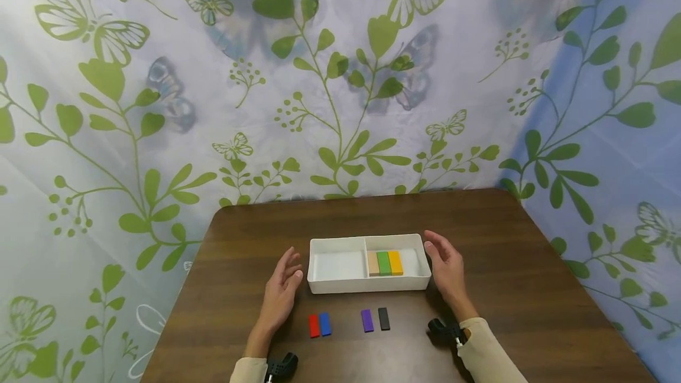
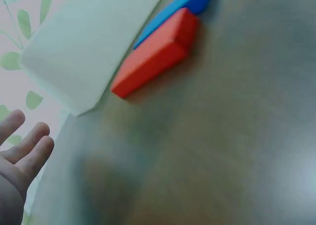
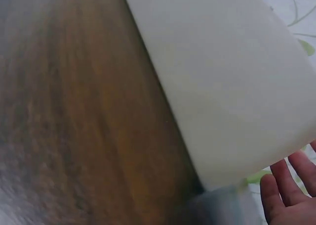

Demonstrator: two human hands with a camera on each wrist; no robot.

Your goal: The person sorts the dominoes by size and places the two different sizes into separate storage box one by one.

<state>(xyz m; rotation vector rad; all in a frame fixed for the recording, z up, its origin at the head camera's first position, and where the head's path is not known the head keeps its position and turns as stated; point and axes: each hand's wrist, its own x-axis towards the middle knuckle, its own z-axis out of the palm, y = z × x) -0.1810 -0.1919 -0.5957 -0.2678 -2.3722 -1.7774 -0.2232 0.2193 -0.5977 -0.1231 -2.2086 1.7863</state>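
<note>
A white two-compartment box [image 1: 367, 285] stands on the table. Its right compartment holds a beige block [image 1: 373, 265], a green block [image 1: 383, 264] and a yellow block [image 1: 395, 263] side by side; nothing lies in the left one. My left hand [image 1: 280, 294], fingers loosely extended, is just off the box's left end and holds nothing. At the right end is my right hand [image 1: 449, 270], fingers relaxed along the wall; whether it touches is unclear. Before the box lie a red block [image 1: 314, 326], a blue block [image 1: 325, 324], a purple block [image 1: 367, 321] and a black block [image 1: 383, 319].
The brown wooden table [image 1: 239, 241] has rounded far corners. A curtain [image 1: 330, 105] with green leaves and butterflies hangs behind it and along its sides. Black straps with devices sit on both wrists, below light sleeves [image 1: 489, 350].
</note>
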